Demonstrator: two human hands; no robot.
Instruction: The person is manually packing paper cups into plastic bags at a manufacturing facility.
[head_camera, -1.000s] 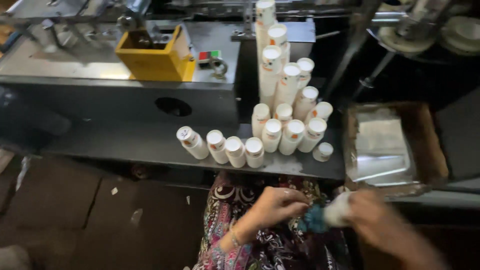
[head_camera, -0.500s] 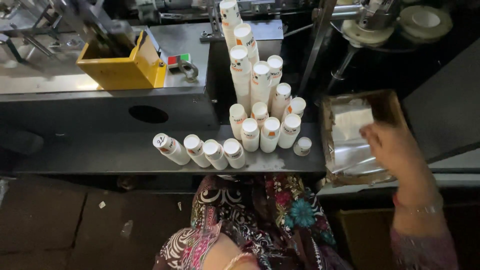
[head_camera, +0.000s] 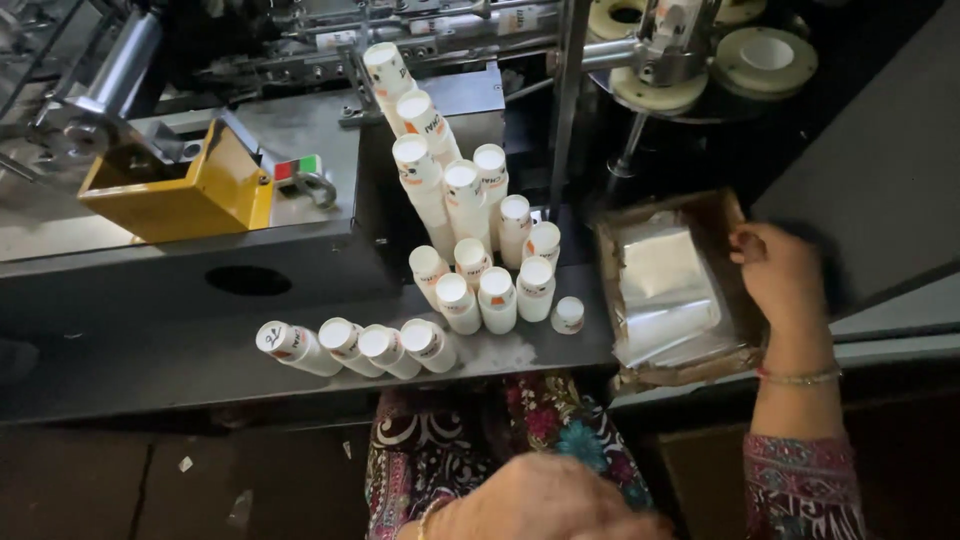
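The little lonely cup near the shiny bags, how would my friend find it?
Start at the grey metal shelf in front of the machine, where stacks of white paper cups crowd the middle. Go to the right edge of that crowd, toward the cardboard box of clear plastic bags that the right hand touches. The single short cup stands there alone, much lower than the tall stacks beside it.

Right hand (head_camera: 778, 268) grips cardboard tray (head_camera: 722, 212) of clear bags (head_camera: 664, 285); paper-cup stacks (head_camera: 470, 240) beside.
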